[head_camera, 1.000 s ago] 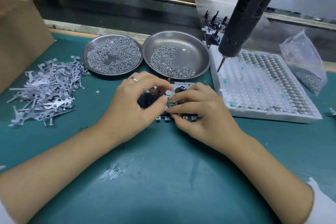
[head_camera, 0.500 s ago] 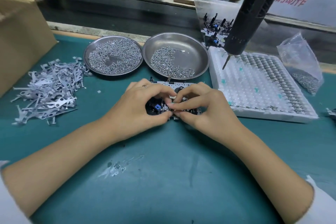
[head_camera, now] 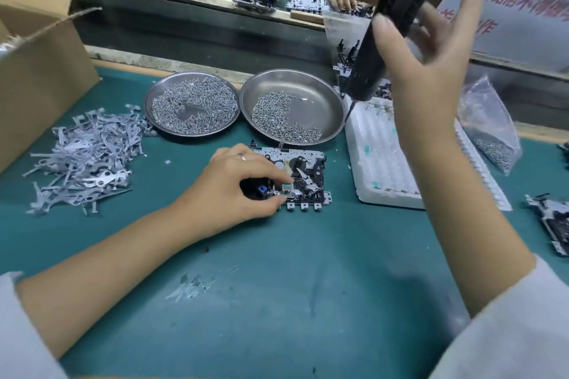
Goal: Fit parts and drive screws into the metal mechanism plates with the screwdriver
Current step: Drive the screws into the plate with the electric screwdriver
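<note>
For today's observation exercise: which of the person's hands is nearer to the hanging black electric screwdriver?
Right. The right hand is raised beside the hanging black electric screwdriver, fingers spread around its barrel. The left hand is low on the green mat, on the metal mechanism plate.

Factory assembly bench.
Screw-filled steel dishes [head_camera: 192,103], a stamped-parts pile [head_camera: 86,157] and hanging powered screwdriver [head_camera: 386,28] are crowding the green mat [head_camera: 277,286].

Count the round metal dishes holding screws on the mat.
2: the left dish beside the pile of stamped parts, the right dish touching it, behind the mechanism plate.
</note>
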A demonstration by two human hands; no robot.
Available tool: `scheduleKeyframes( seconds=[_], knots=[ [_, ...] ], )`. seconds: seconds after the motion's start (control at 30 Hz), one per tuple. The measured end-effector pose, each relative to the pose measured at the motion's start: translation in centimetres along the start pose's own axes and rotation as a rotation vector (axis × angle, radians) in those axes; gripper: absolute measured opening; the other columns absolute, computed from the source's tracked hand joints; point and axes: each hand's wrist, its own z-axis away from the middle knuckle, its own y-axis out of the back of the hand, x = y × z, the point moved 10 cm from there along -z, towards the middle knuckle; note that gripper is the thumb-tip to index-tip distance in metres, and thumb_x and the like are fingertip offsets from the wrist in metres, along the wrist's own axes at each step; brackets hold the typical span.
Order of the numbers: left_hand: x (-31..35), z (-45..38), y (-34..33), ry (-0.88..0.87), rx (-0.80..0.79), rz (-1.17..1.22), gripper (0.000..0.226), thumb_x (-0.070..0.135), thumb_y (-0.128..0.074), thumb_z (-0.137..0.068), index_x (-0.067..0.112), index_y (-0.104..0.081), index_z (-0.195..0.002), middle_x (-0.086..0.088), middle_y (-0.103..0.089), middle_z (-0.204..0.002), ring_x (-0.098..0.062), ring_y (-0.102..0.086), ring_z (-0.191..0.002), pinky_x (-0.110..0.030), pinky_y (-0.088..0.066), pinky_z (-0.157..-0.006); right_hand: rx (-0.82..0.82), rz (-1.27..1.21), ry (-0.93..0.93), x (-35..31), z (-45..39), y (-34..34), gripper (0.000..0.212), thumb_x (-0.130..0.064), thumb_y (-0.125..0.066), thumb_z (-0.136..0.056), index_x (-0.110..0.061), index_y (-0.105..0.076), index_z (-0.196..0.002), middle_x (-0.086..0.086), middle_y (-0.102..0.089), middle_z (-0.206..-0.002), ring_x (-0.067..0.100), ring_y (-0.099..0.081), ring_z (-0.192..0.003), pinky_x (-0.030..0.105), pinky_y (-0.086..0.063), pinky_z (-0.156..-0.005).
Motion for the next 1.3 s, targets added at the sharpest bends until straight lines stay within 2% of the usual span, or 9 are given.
scheduleKeyframes(
  seconds=[0.07, 0.17, 0.27, 0.37, 0.57, 0.67, 0.83, 0.93, 1.3],
  knots=[
    [0.0, 0.0, 0.1, 0.007, 0.008, 0.014, 0.028, 0.012, -0.084, -0.069, 0.023, -0.076, -0.094, 0.014, -0.068, -0.090, -0.017, -0.055, -0.092, -0.042, -0.034, -0.098, -0.051, -0.038, 0.043, -1.3, -1.4, -1.6, 0.086, -0.015, -0.068, -0.086, 0.001, -0.009, -0.147, 0.008, -0.058, -0.115, 0.013, -0.061, -0.099, 0.030, -0.049, -0.091],
    [0.0, -0.1, 0.1, 0.005, 0.016, 0.026, 0.029, 0.010, -0.084, -0.068, 0.023, -0.076, -0.093, 0.015, -0.068, -0.088, -0.016, -0.055, -0.090, -0.044, -0.036, -0.098, -0.014, -0.153, 0.065, -2.4, -1.6, -2.9, 0.068, -0.006, -0.064, -0.088, 0.004, -0.019, -0.138, 0.001, -0.055, -0.100, 0.002, -0.061, -0.081, 0.026, -0.053, -0.077],
    [-0.2, -0.1, 0.1, 0.004, 0.020, 0.054, 0.030, 0.009, -0.084, -0.067, 0.022, -0.076, -0.092, 0.017, -0.067, -0.086, -0.016, -0.055, -0.088, -0.041, -0.038, -0.098, 0.013, -0.321, -0.005, -2.4, 0.1, -3.9, 0.047, -0.007, -0.061, -0.090, 0.002, -0.032, -0.126, 0.010, -0.052, -0.076, 0.018, -0.054, -0.054, 0.029, -0.048, -0.052],
    [-0.1, -0.2, 0.2, -0.008, 0.028, 0.070, 0.029, 0.008, -0.085, -0.066, 0.020, -0.077, -0.091, 0.019, -0.065, -0.084, -0.018, -0.056, -0.086, -0.033, -0.040, -0.094, -0.006, -0.477, -0.063, -2.0, 3.0, -4.8, 0.023, -0.008, -0.060, -0.090, -0.004, -0.042, -0.103, 0.010, -0.050, -0.066, 0.019, -0.048, -0.042, 0.027, -0.042, -0.044],
    [-0.2, -0.2, 0.0, -0.031, 0.019, 0.059, 0.019, 0.020, -0.079, -0.066, 0.015, -0.077, -0.084, 0.015, -0.065, -0.082, -0.015, -0.052, -0.081, -0.041, -0.041, -0.088, -0.021, -0.611, -0.146, -1.1, 6.2, -6.0, 0.018, -0.009, -0.058, -0.086, -0.008, -0.040, -0.092, 0.002, -0.046, -0.051, 0.020, -0.043, -0.035, 0.023, -0.038, -0.040],
    [-0.3, -0.2, -0.1, -0.023, 0.010, 0.053, 0.019, 0.014, -0.083, -0.067, 0.011, -0.077, -0.085, 0.009, -0.068, -0.084, -0.018, -0.053, -0.082, -0.046, -0.041, -0.089, -0.017, -0.604, -0.151, -0.9, 6.4, -6.1, 0.019, -0.009, -0.057, -0.086, -0.009, -0.039, -0.091, -0.001, -0.048, -0.050, 0.019, -0.043, -0.035, 0.024, -0.037, -0.040],
    [0.0, -0.2, 0.1, -0.048, 0.020, 0.074, 0.021, 0.011, -0.083, -0.066, 0.013, -0.077, -0.086, 0.014, -0.064, -0.081, -0.018, -0.054, -0.080, -0.038, -0.044, -0.085, -0.003, -0.621, -0.133, -1.1, 6.2, -5.8, 0.023, -0.019, -0.060, -0.081, -0.011, -0.041, -0.091, -0.002, -0.047, -0.049, 0.017, -0.044, -0.035, 0.023, -0.038, -0.041],
    [-0.1, -0.3, 0.1, -0.037, 0.005, 0.075, 0.023, 0.006, -0.085, -0.066, 0.012, -0.077, -0.088, 0.011, -0.066, -0.082, -0.025, -0.056, -0.082, -0.039, -0.045, -0.085, -0.017, -0.616, -0.128, -1.0, 6.3, -6.0, 0.023, -0.018, -0.059, -0.082, -0.011, -0.039, -0.090, -0.005, -0.048, -0.050, 0.015, -0.045, -0.037, 0.024, -0.039, -0.041],
    [0.0, -0.2, 0.0, -0.040, -0.004, 0.077, 0.023, 0.006, -0.084, -0.067, 0.013, -0.077, -0.087, 0.014, -0.063, -0.080, -0.021, -0.053, -0.081, -0.041, -0.045, -0.085, -0.004, -0.614, -0.130, -0.9, 6.5, -5.9, 0.020, -0.015, -0.059, -0.083, -0.012, -0.040, -0.090, -0.003, -0.048, -0.050, 0.017, -0.044, -0.035, 0.024, -0.038, -0.040]
  ],
)
